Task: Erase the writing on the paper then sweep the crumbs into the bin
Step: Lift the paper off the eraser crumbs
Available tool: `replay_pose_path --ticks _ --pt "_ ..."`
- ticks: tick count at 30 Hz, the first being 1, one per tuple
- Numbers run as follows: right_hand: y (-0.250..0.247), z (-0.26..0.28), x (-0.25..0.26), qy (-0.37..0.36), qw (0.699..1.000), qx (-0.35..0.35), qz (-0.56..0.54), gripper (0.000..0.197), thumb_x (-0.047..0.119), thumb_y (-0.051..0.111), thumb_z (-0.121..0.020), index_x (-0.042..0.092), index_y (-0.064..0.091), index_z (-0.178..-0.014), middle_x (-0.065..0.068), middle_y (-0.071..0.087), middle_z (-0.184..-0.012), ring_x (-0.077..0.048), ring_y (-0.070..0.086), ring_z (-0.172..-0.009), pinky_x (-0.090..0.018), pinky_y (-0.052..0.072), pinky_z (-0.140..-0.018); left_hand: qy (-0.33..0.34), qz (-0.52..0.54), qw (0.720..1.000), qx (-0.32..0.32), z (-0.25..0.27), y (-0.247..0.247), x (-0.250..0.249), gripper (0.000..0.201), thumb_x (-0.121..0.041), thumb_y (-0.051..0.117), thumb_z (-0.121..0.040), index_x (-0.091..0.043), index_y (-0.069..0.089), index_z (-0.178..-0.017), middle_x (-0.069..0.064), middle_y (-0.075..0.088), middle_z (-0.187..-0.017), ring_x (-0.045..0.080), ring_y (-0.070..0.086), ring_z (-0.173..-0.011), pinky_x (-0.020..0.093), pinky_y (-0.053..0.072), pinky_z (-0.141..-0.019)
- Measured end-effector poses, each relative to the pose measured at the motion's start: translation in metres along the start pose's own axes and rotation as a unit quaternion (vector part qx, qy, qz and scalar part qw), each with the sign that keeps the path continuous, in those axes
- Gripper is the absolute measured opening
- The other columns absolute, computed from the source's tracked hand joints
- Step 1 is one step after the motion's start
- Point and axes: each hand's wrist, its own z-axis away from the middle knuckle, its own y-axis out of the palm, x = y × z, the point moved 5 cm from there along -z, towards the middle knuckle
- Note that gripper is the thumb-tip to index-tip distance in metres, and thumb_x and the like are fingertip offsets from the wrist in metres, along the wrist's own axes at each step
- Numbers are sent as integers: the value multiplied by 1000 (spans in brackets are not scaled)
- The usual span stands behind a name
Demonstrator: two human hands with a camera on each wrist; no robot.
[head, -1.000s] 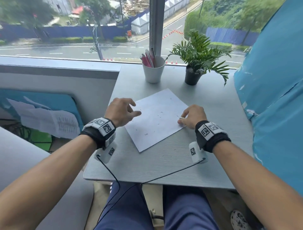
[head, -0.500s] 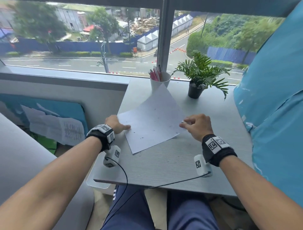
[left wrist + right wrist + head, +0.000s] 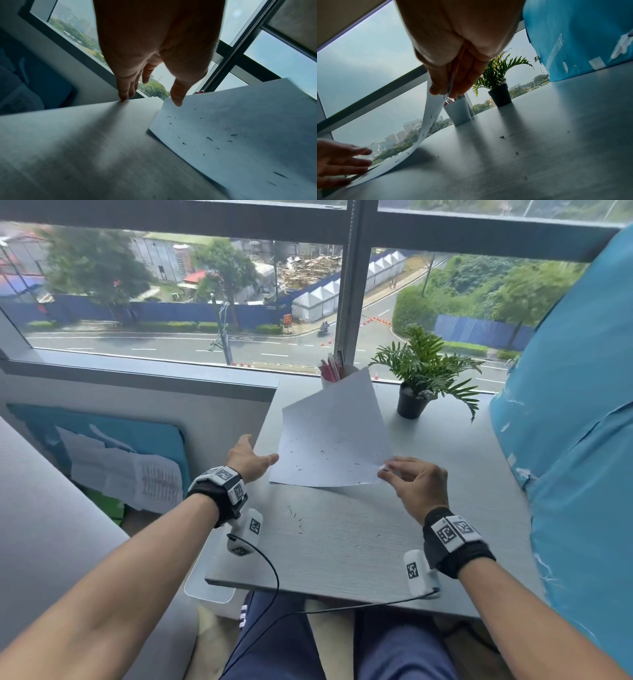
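Right hand (image 3: pixel 416 486) pinching the lifted corner of the paper (image 3: pixel 334 436), left hand (image 3: pixel 248 458) fingers straight beside its opposite edge, crumbs (image 3: pixel 296 517) scattered on the table (image 3: pixel 359 542)

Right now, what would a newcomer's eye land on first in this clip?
The white paper, speckled with dark eraser crumbs, tilted up over the middle of the grey table, its right corner pinched by the right hand. The left hand reaches open toward its left edge. Behind stand a white cup of pens and a potted plant at the window.
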Motion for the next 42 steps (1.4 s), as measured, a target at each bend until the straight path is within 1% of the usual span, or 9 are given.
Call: replay_pose_path --ticks 12,18,25,26,28,30,34,39,42 --pt "-27 14 17 -98 989 -99 -46 20 16 84 -74 8 79 -92 2 75 -96 -4 71 -83 -12 52 -84 32 225 971 75 -8 27 -17 72 -8 62 -96 -12 23 -155 11 46 -150 22 50 -133 34 39 -109" --pt "-27 16 9 -80 988 -105 -81 22 18 84 -74 9 79 -93 2 76 -97 -9 72 -90 -23 57 -86 10 273 959 67 -21 26 -35 70 -9 61 -97 -2 22 -155 14 45 -151 21 47 -133 33 34 -102" --pt "-14 11 8 -30 987 -57 -150 23 17 85 -72 11 79 -93 3 76 -95 -10 72 -90 -26 58 -85 19 334 935 113 -26 27 -36 80 -21 69 -92 -10 22 -156 7 33 -159 21 33 -145 42 21 -117" --pt "-13 11 6 -24 986 -48 -155 24 18 85 -72 10 79 -94 2 76 -95 -11 72 -90 -26 58 -85 22 333 937 108 -28 26 -38 73 -23 72 -90 -8 32 -150 9 44 -151 21 42 -139 41 26 -115" --pt "-12 9 1 -1 985 -31 -167 25 18 85 -71 8 79 -94 2 76 -94 -12 73 -88 -27 58 -85 42 315 945 75 -28 20 -46 35 -21 75 -88 -6 57 -114 21 61 -107 12 64 -94 32 41 -95" --pt "-12 8 -2 18 986 -6 -166 23 17 85 -71 8 79 -91 3 75 -91 -12 73 -83 -30 59 -84 67 299 952 14 -33 12 -48 19 -15 80 -82 -12 63 -90 17 59 -72 15 58 -74 31 45 -78" --pt "-8 0 -5 27 990 61 -125 27 23 86 -71 11 79 -94 3 69 -107 -13 69 -91 -30 59 -83 118 303 946 -17 -30 2 -60 17 -1 74 -84 -13 65 -92 2 69 -84 15 63 -74 27 53 -72" --pt "-14 -26 11 15 998 -20 -52 27 32 84 -73 21 78 -97 4 73 -103 -8 63 -99 -35 54 -88 211 310 927 -21 -12 -20 -83 10 -7 73 -88 -10 64 -83 -9 73 -72 4 65 -66 20 53 -66" --pt "-15 -34 27 -12 998 -54 -8 27 33 83 -74 23 78 -98 6 72 -103 -4 59 -100 -33 53 -88 248 300 921 -29 5 -37 -92 6 -9 72 -89 -11 67 -88 -6 75 -80 9 70 -73 24 57 -68"
